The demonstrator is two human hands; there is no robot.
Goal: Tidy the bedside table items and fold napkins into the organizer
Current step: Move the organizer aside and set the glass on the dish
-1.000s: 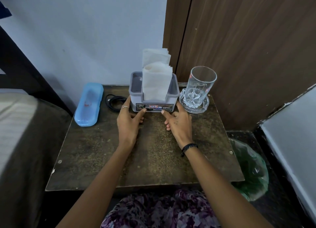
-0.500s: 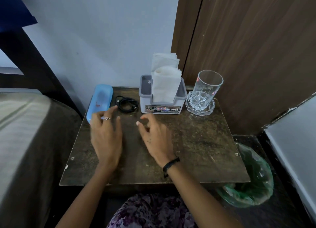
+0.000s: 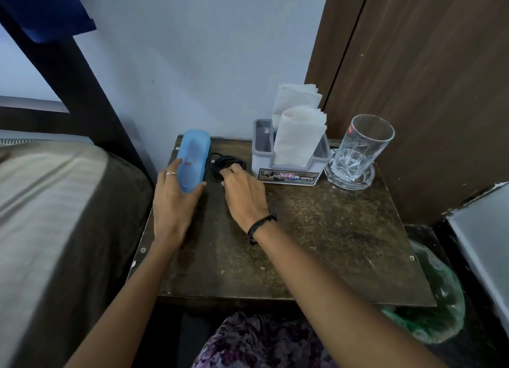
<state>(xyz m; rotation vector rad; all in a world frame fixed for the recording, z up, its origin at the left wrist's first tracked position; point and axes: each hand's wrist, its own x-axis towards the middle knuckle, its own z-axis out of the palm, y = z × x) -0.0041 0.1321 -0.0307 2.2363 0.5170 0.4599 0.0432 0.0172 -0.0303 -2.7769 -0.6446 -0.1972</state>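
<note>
Head view of a dark, worn wooden bedside surface (image 3: 316, 229) set between a bed on the left and a brown wooden door on the right. The left hand (image 3: 176, 202) grasps the near end of a translucent blue oblong plastic case (image 3: 192, 158), thumb on its right edge and fingers along its left edge; the case lies at the back-left corner of the surface. The right hand (image 3: 245, 194) reaches over a coiled black cable (image 3: 225, 163) lying just beside the case; its fingertips (image 3: 234, 170) touch the coil, but whether they pinch it cannot be told, since the knuckles hide them. To the right of the cable stands a grey rectangular plastic organizer (image 3: 289, 172) holding two white folded paper napkins (image 3: 298, 136) upright. Beside it a clear drinking glass (image 3: 363, 147) stands in a clear glass ashtray-like dish (image 3: 349, 177).

The napkins appear already stowed; the step in hand is judged to be straightening the case and cable. To do it well, gather every loop of the coil before lifting so none trails, keep the case level and square to the surface edge, and keep the right wrist well apart from the organizer and glass, which would tip easily.
</note>
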